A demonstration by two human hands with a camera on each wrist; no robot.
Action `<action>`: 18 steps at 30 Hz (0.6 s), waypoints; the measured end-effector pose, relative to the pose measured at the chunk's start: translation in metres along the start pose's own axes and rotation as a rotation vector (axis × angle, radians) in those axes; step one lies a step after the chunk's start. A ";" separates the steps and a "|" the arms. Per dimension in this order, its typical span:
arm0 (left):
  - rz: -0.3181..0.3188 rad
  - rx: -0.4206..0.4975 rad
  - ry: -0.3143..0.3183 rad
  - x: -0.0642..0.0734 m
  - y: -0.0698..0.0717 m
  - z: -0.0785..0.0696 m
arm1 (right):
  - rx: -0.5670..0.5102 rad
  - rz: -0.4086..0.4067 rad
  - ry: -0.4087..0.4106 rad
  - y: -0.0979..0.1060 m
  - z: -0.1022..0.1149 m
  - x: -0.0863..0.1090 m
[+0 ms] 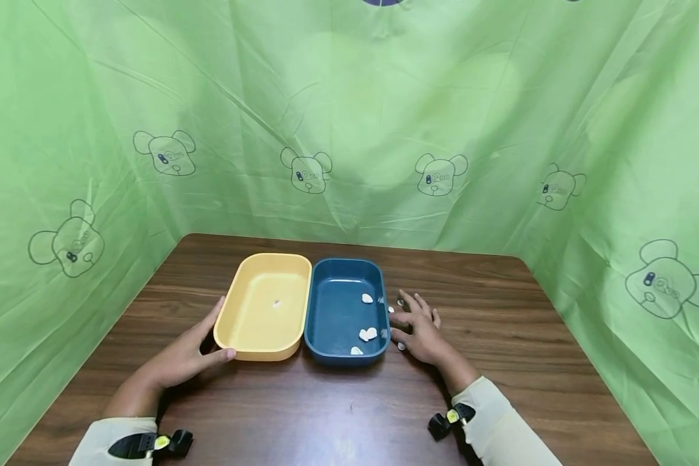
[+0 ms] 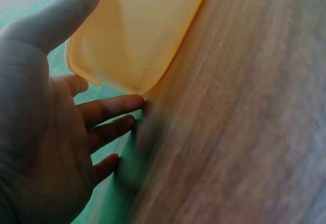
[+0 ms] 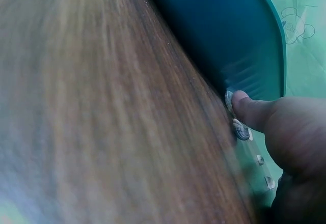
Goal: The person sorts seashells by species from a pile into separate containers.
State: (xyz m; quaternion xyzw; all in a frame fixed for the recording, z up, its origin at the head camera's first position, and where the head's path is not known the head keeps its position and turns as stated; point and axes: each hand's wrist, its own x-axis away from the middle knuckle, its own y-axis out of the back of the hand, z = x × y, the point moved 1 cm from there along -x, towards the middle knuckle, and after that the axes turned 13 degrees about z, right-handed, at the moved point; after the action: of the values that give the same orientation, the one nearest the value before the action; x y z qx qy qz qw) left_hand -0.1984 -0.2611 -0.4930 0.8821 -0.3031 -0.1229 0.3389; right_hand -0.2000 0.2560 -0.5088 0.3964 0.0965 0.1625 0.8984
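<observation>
My left hand (image 1: 177, 359) rests at the near left corner of a yellow tray (image 1: 259, 356), thumb at its front wall and fingers along its left side. In the left wrist view the lower fingers spread loosely, off the tray. One small white seashell (image 1: 276, 303) lies inside. Against it stands a dark blue tray (image 1: 349, 359) with several white shells (image 1: 367, 334) in it. My right hand (image 1: 425, 333) is on the table by its right wall, fingers spread. The thumb (image 3: 247, 107) touches a ridged shell (image 3: 228, 101); another shell (image 3: 241, 130) lies close by.
More shells lie around the right hand, such as one shell (image 1: 400, 302) near its fingers. The brown wooden table (image 1: 349, 401) has a green curtain (image 1: 373, 116) with bear drawings on its far and side edges. Both wrists carry small black cameras.
</observation>
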 end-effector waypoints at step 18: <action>0.001 0.015 -0.025 0.001 0.002 -0.004 | -0.032 -0.037 -0.067 0.002 0.003 -0.002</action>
State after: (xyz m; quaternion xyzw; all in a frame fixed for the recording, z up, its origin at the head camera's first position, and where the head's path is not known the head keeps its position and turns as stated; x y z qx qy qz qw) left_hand -0.1971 -0.2605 -0.4888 0.8828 -0.3086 -0.1317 0.3286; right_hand -0.2009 0.2543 -0.5055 0.3855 0.0713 0.1338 0.9102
